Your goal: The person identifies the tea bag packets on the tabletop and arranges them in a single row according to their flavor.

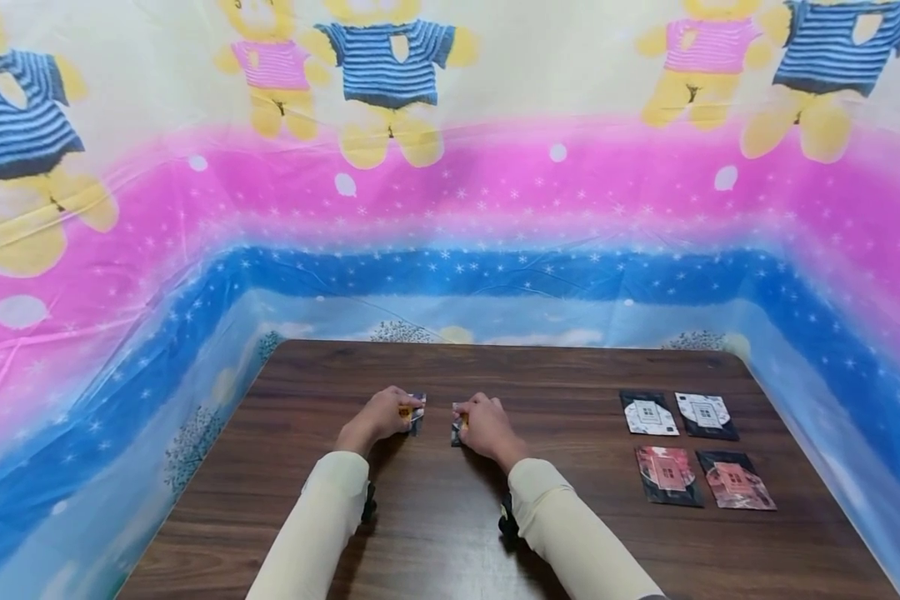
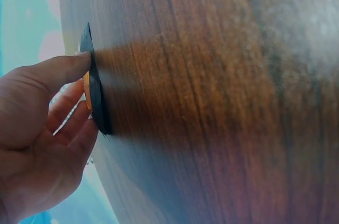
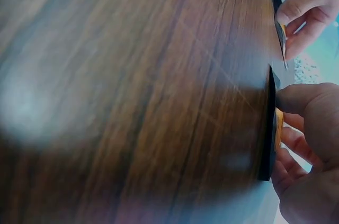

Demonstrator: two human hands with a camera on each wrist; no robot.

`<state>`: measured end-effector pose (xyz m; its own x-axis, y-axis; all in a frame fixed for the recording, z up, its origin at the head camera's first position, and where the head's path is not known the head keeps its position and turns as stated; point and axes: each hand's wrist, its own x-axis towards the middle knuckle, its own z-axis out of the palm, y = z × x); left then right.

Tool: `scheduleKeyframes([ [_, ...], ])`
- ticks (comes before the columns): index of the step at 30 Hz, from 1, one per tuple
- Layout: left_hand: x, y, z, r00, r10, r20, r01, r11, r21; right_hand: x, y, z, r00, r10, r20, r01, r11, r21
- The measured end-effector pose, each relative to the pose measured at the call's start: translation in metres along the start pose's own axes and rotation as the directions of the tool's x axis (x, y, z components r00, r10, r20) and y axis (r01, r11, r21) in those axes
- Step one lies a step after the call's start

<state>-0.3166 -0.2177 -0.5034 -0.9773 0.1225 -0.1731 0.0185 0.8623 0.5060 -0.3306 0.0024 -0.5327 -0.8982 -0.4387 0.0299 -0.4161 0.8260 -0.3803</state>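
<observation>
Pinching a small packet (image 1: 418, 422) between thumb and fingers of the left hand (image 1: 381, 414), and a second packet (image 1: 456, 433) likewise in the right hand (image 1: 487, 427), toward the far edge of the table (image 1: 435, 517), well in from both side edges. Likely to handle as light, flexible and slightly slick; best held by opposite edges, without creasing.

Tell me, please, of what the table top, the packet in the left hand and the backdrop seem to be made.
Table top: wood or wood-look laminate, low sheen; streaked brown grain and soft glare show.
Packet in the left hand: perhaps plastic film or foil, being thin and slightly bent; finish unclear.
Backdrop: printed cloth or plastic sheet, fairly matt, with creases and folds.
</observation>
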Motion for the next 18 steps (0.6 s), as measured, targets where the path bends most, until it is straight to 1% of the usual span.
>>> scheduleKeyframes([
  [7,0.002,0.000,-0.001,1.000,-0.014,0.000,0.014,1.000,-0.012,0.007,-0.008,0.000,1.000,0.010,-0.015,-0.010,1.000,0.007],
  [11,0.001,-0.001,-0.001,1.000,-0.010,-0.002,0.010,1.000,-0.001,0.010,-0.015,0.002,1.000,-0.003,-0.030,0.002,1.000,-0.009],
  [14,0.001,-0.001,-0.001,1.000,-0.005,0.002,0.005,1.000,0.006,0.012,-0.020,0.005,1.000,-0.010,-0.027,0.010,1.000,-0.025],
  [18,0.001,0.000,-0.001,1.000,-0.005,0.010,0.005,1.000,0.003,0.014,-0.024,0.008,1.000,0.007,-0.027,-0.007,1.000,-0.017],
])
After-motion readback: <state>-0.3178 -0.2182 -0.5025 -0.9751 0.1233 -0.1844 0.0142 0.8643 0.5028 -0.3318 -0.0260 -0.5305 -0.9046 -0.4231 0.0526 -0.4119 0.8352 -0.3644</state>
